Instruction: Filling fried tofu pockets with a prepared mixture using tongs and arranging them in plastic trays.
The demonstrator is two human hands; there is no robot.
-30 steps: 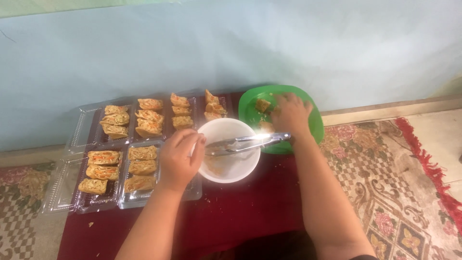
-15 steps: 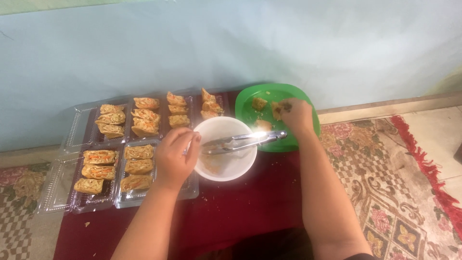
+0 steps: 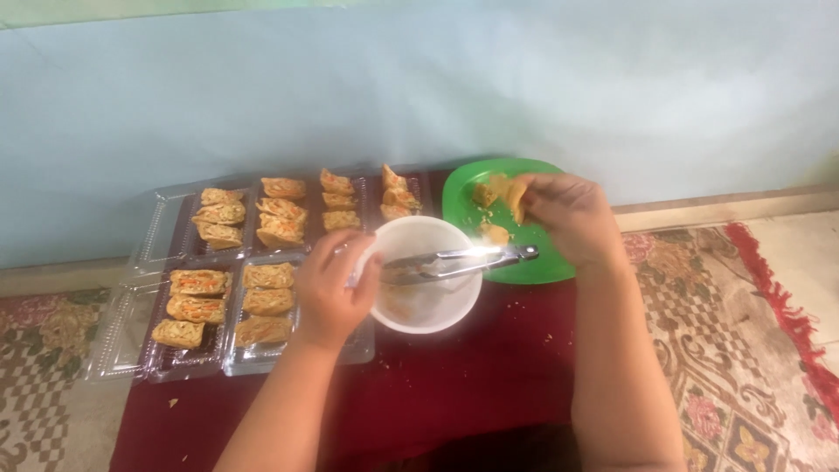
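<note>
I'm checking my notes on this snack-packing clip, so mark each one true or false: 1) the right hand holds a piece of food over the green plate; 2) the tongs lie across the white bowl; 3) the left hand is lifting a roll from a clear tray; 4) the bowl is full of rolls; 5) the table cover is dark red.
1) True: the right hand holds a piece of food above the green plate.
2) True: the metal tongs rest across the white bowl.
3) False: the left hand grips the bowl's rim, beside the clear trays.
4) False: no rolls show in the bowl; they fill the trays.
5) True: the table cover is dark red.
</note>
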